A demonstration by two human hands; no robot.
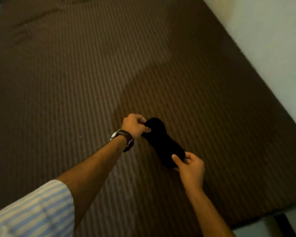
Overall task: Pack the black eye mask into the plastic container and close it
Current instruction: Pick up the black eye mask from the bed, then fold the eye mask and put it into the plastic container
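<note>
While both hands pinch its two ends, the soft black fabric eye mask [162,142] is stretched just above the brown striped bed cover [92,74]. Left hand [135,125], w/ a brown-strap wristwatch [122,138], has fingers closed on the far end; right hand [189,165] has thumb & fingers closed on the near end. The plastic container is not in view. I judge the step is folding: bring the ends together evenly, keep the strap tucked inside, so it fits w/o bulging.

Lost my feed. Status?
Left hand and right hand pinch opposite ends of the mask. Over striped bed. Container not in view.
</note>
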